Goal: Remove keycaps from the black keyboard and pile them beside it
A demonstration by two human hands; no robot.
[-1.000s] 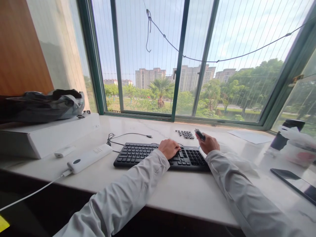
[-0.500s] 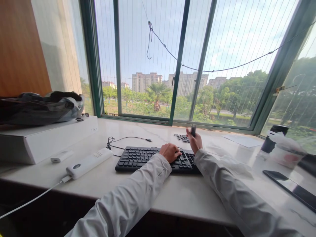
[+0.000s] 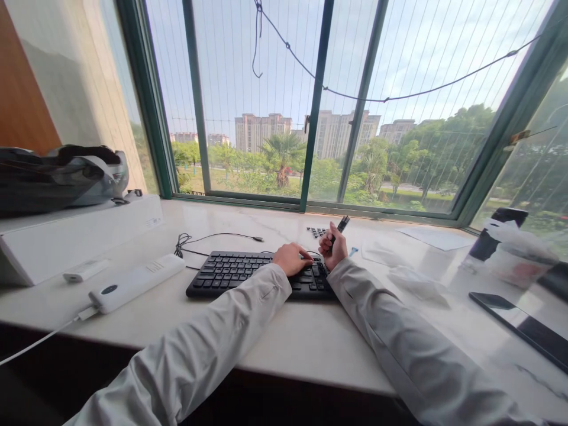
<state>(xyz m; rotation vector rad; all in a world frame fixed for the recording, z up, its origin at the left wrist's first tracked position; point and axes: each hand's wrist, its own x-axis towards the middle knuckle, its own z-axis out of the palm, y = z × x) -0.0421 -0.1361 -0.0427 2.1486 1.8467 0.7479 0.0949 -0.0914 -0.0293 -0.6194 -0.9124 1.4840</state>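
A black keyboard (image 3: pixel 231 273) lies on the pale marble sill in front of me. My left hand (image 3: pixel 290 258) rests curled on the keys of its right half. My right hand (image 3: pixel 333 247) hovers just over the keyboard's right end, closed around a small dark tool (image 3: pixel 341 224) whose tip sticks up and to the right. Behind the hands lies a group of loose black keycaps (image 3: pixel 316 232), and a small blue piece (image 3: pixel 352 251) sits to the right of my right hand.
A white power strip (image 3: pixel 135 283) and white adapter (image 3: pixel 84 270) lie at left beside a white box (image 3: pixel 75 234) carrying a dark bag (image 3: pixel 57 177). A black cable (image 3: pixel 213 238) curls behind the keyboard. At right: paper (image 3: pixel 437 238), plastic wrap (image 3: pixel 417 284), dark bottle (image 3: pixel 494 234), phone (image 3: pixel 526 331).
My right hand moved left with the tool, from beyond the keyboard's right end to close beside my left hand. The view shifted, so everything sits further left.
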